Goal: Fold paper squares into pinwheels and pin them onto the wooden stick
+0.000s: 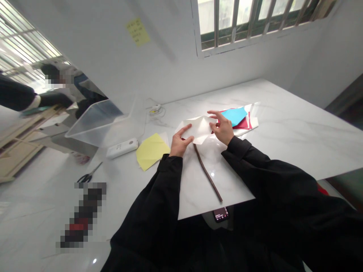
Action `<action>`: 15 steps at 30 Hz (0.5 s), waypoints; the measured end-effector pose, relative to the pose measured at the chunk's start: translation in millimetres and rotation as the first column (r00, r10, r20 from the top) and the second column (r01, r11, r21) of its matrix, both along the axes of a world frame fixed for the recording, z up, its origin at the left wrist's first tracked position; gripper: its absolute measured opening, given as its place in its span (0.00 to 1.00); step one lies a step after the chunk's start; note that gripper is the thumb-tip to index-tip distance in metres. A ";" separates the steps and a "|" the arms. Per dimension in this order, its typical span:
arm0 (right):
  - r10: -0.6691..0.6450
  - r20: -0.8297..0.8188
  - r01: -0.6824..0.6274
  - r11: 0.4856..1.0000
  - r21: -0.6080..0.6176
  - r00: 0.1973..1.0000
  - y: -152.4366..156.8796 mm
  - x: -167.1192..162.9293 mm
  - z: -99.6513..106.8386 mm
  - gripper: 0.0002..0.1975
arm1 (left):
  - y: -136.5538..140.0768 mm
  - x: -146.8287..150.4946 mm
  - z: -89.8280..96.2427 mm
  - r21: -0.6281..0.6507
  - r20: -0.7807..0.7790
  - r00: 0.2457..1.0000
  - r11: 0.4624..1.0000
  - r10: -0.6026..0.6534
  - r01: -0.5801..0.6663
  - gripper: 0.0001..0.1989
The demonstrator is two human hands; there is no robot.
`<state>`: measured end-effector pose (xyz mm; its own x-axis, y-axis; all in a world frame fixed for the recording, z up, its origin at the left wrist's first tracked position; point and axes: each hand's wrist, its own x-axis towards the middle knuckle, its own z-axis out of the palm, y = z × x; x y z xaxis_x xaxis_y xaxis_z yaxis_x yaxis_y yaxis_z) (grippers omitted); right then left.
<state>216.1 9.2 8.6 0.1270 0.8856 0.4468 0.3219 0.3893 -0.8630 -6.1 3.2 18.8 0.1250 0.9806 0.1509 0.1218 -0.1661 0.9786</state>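
A creased sheet of white paper is held up between my two hands over the table. My left hand pinches its left lower edge, with the thumb and index finger on the front. At the right edge, my right hand grips the sheet between thumb and fingers. Below the paper lies a thin brown stick, slightly bent; its upper end is hidden under the sheet. Just beyond my right hand rests a pile of paper with a blue piece over a red one. Yellow paper lies left of my left hand.
A clear plastic bin and a white oblong device stand to the left. Black scissors lie nearer. A thin cable is by the wall. A phone shows below the table edge. Another person is at the far left.
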 end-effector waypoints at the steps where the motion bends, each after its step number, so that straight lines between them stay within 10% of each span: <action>1: 0.029 0.027 -0.029 1.000 -0.008 0.999 -0.5 -0.4 0.5 0.25 | 1.3 -1.2 -1.9 -0.010 0.034 0.999 1.000 -0.026 0.026 0.36; 7: 0.160 0.139 -0.168 0.985 0.043 0.977 0.2 -1.6 1.4 0.19 | 4.1 -5.7 -6.4 -0.057 0.146 0.972 0.980 -0.183 0.193 0.35; 15: 0.103 0.052 -0.107 0.992 0.069 0.993 -0.9 -1.4 2.2 0.10 | 3.2 -4.4 -2.7 -0.114 0.223 0.973 0.989 -0.061 0.088 0.36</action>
